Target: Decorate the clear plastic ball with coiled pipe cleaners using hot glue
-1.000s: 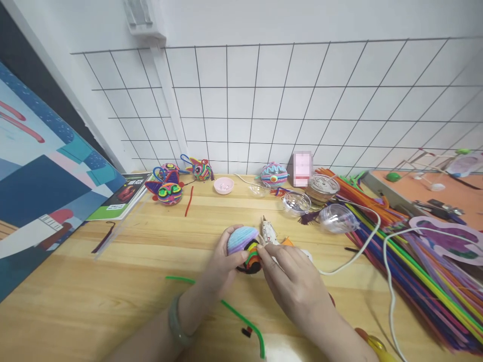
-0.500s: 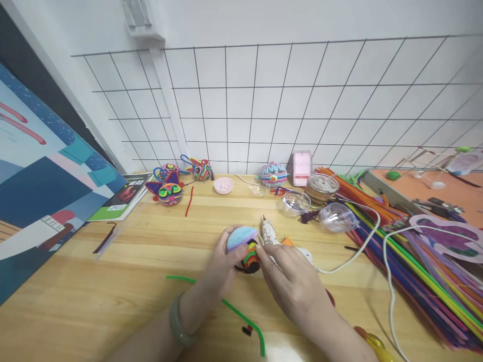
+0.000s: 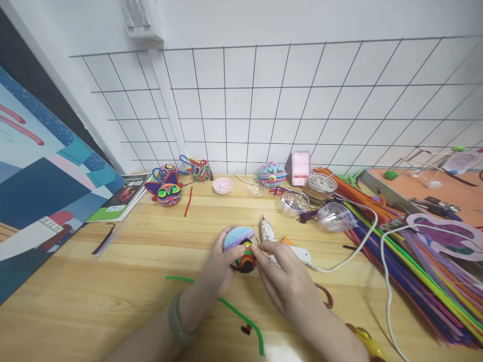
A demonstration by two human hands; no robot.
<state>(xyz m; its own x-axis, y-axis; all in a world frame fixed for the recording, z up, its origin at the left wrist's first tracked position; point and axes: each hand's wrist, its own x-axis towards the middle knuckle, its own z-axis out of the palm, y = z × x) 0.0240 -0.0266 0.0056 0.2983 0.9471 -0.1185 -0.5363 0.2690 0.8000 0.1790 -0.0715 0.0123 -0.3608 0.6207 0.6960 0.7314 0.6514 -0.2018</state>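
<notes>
A ball covered in pipe cleaners, blue and lilac on top, sits above the table with coloured coils and a black spot on its front. Wrapped round its left side, my left hand has the thumb across the front. My right hand pinches at the ball's right edge, thumb and fingertips close together; any small piece between them is hidden. Just behind the right fingers lies a hot glue gun. Below the hands a green pipe cleaner lies bent on the table.
Finished pipe cleaner balls stand at the back left, near a pink bowl. Clear plastic half-shells lie at the back right. Bundled pipe cleaners and a white cord cover the right side. A painted board leans at left.
The ball has turned slightly, so the round coil with the black spot shows more on its front. Both hands have shifted a little to the left with it.
</notes>
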